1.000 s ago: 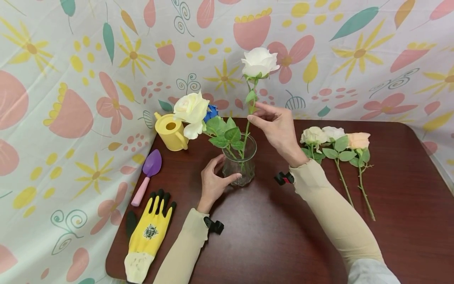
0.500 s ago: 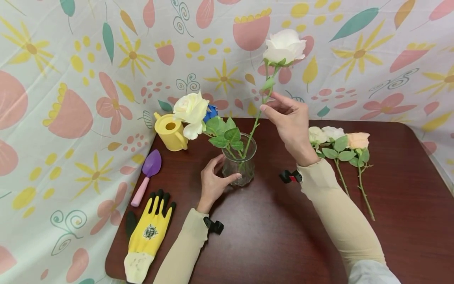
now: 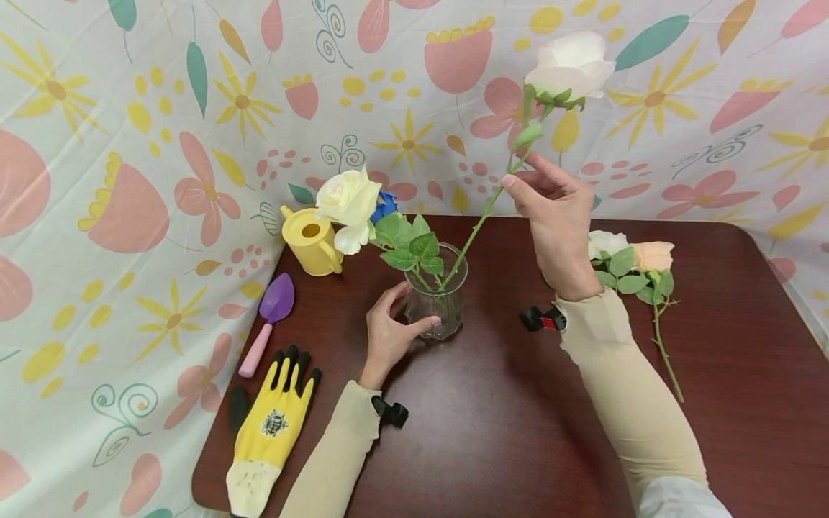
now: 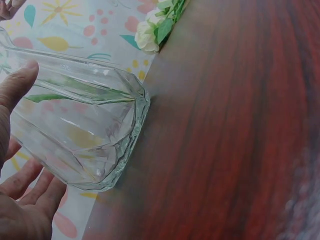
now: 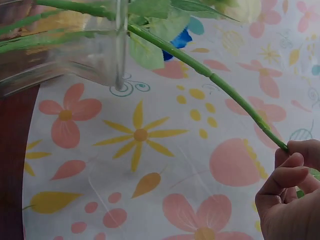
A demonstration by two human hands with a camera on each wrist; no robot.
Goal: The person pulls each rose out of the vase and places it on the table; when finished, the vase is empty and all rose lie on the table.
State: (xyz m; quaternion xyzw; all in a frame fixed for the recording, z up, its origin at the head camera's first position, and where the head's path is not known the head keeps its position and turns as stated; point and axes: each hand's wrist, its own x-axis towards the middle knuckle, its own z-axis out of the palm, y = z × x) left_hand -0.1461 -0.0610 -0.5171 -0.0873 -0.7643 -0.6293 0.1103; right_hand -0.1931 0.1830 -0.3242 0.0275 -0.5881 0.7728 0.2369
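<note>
A right hand (image 3: 557, 219) pinched the stem of a white rose (image 3: 571, 66), its bloom farther right and leaning more than a second earlier, its lower stem inside a glass vase (image 3: 448, 316) on a dark table (image 3: 492, 446). The left hand (image 3: 391, 334), unmoved, gripped the vase, fingers and thumb around its side. A cream rose (image 3: 348, 201) stayed leaning left; the right hand now hid one of the flowers lying at right. A yellow glove (image 3: 270, 439) bore a black emblem (image 3: 275, 424), its details too small to read.
</note>
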